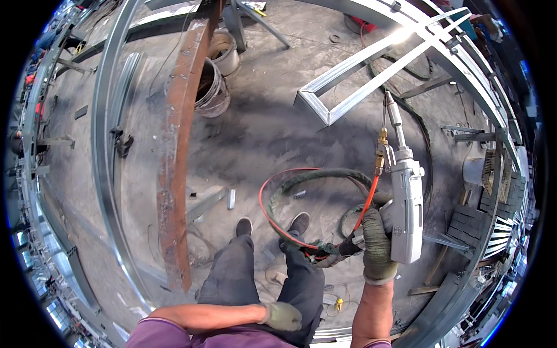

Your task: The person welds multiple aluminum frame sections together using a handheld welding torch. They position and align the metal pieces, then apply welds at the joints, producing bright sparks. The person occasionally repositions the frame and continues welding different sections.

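Right of the rusty beam, the right hand gripped the silver gun-shaped tool, probably best steadied with its orange hose slack, while the left hand rested, its finger posture indiscernible.

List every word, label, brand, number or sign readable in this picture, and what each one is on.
No text can be read here.
Silver tool in the right hand: a small mark on its side, too small to make out.
Nearer bucket: grimy wall, no legible lettering.
Toward the picture's rim: details too small and distorted to read.
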`<action>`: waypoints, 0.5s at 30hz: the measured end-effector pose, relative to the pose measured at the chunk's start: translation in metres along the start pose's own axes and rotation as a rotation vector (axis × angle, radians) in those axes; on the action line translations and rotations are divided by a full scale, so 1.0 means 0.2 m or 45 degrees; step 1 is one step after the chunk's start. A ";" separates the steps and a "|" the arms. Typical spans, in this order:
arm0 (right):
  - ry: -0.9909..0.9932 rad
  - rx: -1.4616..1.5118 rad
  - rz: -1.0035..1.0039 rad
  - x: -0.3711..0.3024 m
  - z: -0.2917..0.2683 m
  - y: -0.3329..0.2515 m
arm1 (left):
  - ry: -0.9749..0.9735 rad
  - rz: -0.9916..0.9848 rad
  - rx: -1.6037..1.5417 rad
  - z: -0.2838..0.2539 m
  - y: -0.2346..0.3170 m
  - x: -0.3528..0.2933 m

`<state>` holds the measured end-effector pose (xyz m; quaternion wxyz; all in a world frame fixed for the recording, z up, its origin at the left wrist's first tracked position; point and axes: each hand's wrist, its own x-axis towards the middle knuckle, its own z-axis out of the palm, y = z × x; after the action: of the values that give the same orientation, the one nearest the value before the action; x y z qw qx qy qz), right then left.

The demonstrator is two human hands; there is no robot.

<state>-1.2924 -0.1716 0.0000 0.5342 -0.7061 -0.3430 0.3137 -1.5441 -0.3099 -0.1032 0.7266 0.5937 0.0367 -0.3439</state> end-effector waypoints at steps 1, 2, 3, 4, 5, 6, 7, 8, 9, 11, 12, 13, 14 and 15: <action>0.027 0.024 0.031 -0.01 0.04 0.04 | 0.362 0.005 0.039 -0.11 -0.07 -0.07; 0.025 0.082 0.050 -0.02 0.09 0.09 | 0.762 -0.008 0.075 -0.24 -0.13 -0.14; 0.060 0.101 0.069 -0.04 0.12 0.14 | 0.940 0.044 0.244 -0.53 -0.06 -0.29; 0.093 0.101 0.027 -0.05 0.16 0.19 | 1.122 0.097 0.535 -0.71 -0.07 -0.35; 0.115 0.115 -0.018 -0.05 0.21 0.26 | 1.431 0.284 0.594 -0.85 -0.09 -0.40; 0.117 0.090 -0.074 -0.05 0.24 0.33 | 1.746 0.479 0.651 -0.98 -0.10 -0.44; 0.130 0.061 -0.131 -0.05 0.26 0.40 | 1.749 0.613 0.863 -1.13 -0.07 -0.49; 0.137 0.038 -0.186 -0.04 0.29 0.46 | 1.744 0.739 1.080 -1.25 -0.02 -0.54; 0.137 0.042 -0.253 -0.04 0.32 0.53 | 1.699 0.764 1.110 -1.33 -0.01 -0.56; 0.118 0.128 -0.288 -0.04 0.43 0.60 | 1.610 0.824 1.153 -1.44 0.00 -0.58; 0.111 0.215 -0.255 -0.05 0.47 0.61 | 1.580 0.867 1.160 -1.49 0.01 -0.56; 0.095 0.348 -0.224 -0.06 0.50 0.66 | 1.549 0.908 1.168 -1.53 0.01 -0.54; 0.133 0.317 -0.188 -0.07 0.52 0.73 | 1.513 0.956 1.180 -1.56 0.00 -0.51; 0.150 0.304 -0.149 -0.07 0.56 0.79 | 1.463 0.981 1.181 -1.57 -0.03 -0.50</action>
<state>-1.3674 -0.1545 -0.1777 0.6510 -0.6336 -0.3118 0.2785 -1.5117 0.0146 -0.1532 0.3434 0.8868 0.0506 0.3050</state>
